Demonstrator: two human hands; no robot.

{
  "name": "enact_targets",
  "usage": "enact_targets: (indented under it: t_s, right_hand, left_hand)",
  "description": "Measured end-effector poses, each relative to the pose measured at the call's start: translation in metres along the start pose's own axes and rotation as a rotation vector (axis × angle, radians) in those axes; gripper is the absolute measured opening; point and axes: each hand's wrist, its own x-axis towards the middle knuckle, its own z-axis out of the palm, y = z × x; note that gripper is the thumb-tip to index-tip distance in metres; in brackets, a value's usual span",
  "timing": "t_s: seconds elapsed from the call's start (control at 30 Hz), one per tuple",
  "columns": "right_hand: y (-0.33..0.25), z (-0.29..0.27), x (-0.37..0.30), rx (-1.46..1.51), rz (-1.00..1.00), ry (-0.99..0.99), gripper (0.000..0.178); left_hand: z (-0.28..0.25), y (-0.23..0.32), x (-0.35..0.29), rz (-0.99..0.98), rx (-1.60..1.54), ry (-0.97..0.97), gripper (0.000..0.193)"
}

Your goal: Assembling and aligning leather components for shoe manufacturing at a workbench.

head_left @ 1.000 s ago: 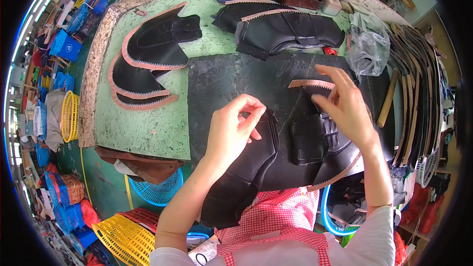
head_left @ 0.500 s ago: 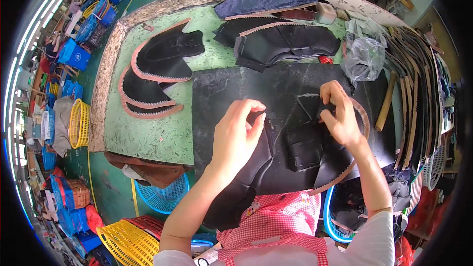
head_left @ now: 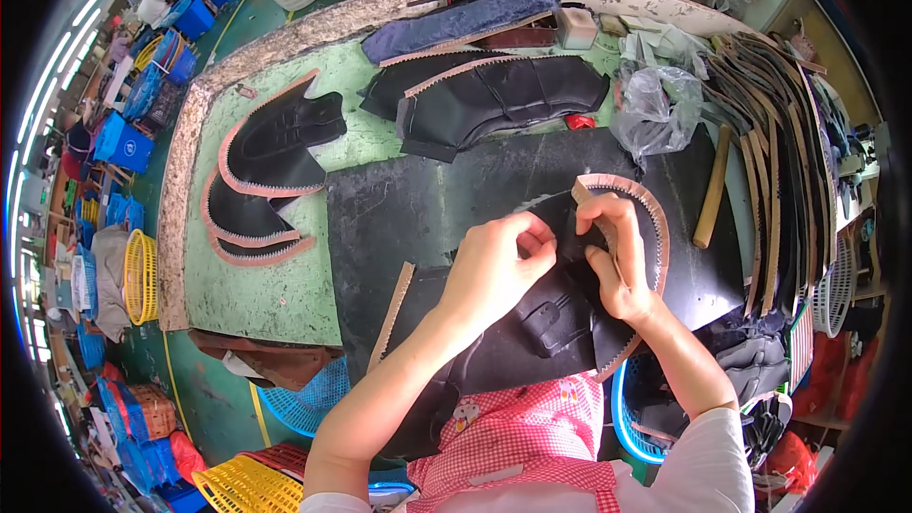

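Note:
In front of me lies a black leather piece with a tan, toothed border curving round its right side. My right hand is closed at the upper end of this border, its fingers and thumb bent about the edge. Close by on the left, my left hand pinches the edge of a second black leather piece, partly hidden under my forearm. A straight tan strip shows along that piece's left side. Between the hands the leather edges lie close together; I cannot tell whether they overlap. A small raised black flap sits below my hands.
A dark mat covers part of the green table. Bordered black pieces lie left, others at the back. On the right are a clear plastic bag, a wooden handle and a row of strips.
My left hand has moved right, bringing its leather piece up to the other one. My right hand has shifted slightly left and the tan border's upper end now shows upturned at its fingers.

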Motion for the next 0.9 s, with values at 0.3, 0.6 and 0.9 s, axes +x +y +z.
enact_targets:
  t_s: [0.3,0.6,0.9]
  right_hand:
    - [0.004,-0.01,0.013,-0.262,0.081,-0.177,0.023]
    - [0.001,-0.007,0.018,-0.275,0.17,-0.265,0.025]
    - [0.001,0.018,0.021,-0.356,0.044,-0.335,0.028]
  left_hand:
    - [0.002,-0.006,-0.011,0.222,-0.103,0.127,0.009]
    - [-0.061,0.014,-0.048,-0.14,-0.007,0.22,0.018]
    - [-0.07,-0.016,-0.057,-0.402,-0.077,0.018,0.031]
